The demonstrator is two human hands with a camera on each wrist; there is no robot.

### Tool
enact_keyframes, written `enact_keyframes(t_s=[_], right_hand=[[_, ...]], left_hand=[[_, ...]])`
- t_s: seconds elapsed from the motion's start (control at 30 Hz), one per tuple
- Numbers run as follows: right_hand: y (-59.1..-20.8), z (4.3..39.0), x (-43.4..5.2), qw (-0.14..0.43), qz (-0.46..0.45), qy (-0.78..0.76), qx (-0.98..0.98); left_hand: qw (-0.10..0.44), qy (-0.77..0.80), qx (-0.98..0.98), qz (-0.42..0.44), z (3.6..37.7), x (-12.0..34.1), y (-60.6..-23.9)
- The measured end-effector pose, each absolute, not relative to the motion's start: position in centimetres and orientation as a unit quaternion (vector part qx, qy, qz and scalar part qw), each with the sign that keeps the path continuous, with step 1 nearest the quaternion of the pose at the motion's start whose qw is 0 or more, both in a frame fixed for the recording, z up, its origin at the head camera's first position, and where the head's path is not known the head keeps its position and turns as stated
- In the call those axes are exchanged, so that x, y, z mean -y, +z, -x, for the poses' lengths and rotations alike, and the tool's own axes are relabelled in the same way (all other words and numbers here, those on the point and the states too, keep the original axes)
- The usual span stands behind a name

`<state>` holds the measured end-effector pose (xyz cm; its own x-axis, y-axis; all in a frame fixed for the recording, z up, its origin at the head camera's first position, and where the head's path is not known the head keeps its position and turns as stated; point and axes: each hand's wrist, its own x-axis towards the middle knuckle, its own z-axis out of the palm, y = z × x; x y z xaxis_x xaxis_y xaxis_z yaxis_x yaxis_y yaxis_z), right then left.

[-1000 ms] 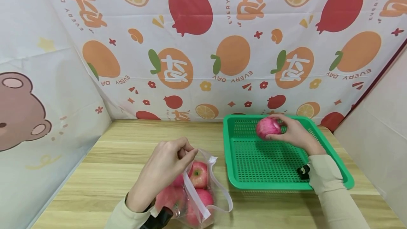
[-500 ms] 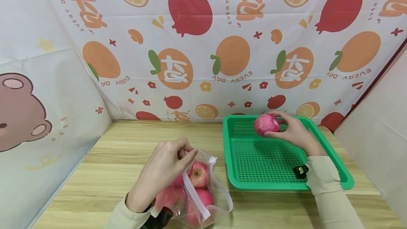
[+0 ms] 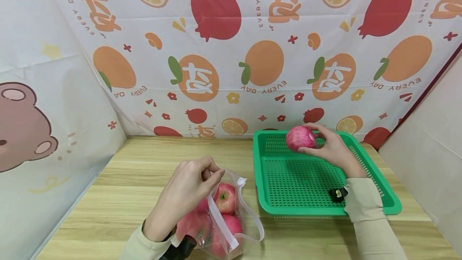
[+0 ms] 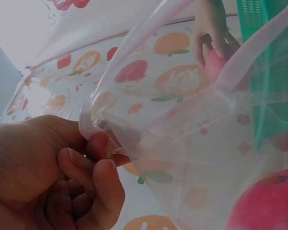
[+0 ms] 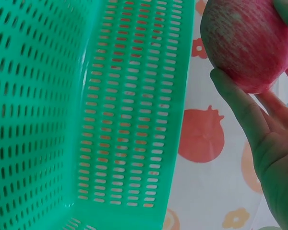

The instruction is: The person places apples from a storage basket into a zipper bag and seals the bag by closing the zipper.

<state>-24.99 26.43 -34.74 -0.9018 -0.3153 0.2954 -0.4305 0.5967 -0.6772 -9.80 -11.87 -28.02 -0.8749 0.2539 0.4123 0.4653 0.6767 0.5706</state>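
A red apple is gripped between the thumb and fingers of my right hand, held over the back part of a green plastic basket. In the right wrist view, the apple stands beside the basket's slotted wall. My left hand pinches the top edge of a clear zip bag at the front middle of the table. Several red apples lie inside that bag, partly hidden by the hand. The left wrist view shows thumb and finger on the film of the bag.
The wooden table runs back to a fruit-printed cloth. White cloth walls stand at both sides, a bear printed on the left one. The basket takes up the table's right side, its floor bare.
My right hand has moved slightly left and up with the apple over the basket. The left hand and the bag have stayed in place.
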Motion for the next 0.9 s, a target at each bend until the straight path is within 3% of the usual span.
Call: enact_keyframes(t_s=[0.9], right_hand=[[-33.6, 23.9, -23.5, 0.148, -0.221, 0.444, 0.856]], left_hand=[[0.166, -0.351, 0.898, 0.205, 9.6, 11.9, -28.2]])
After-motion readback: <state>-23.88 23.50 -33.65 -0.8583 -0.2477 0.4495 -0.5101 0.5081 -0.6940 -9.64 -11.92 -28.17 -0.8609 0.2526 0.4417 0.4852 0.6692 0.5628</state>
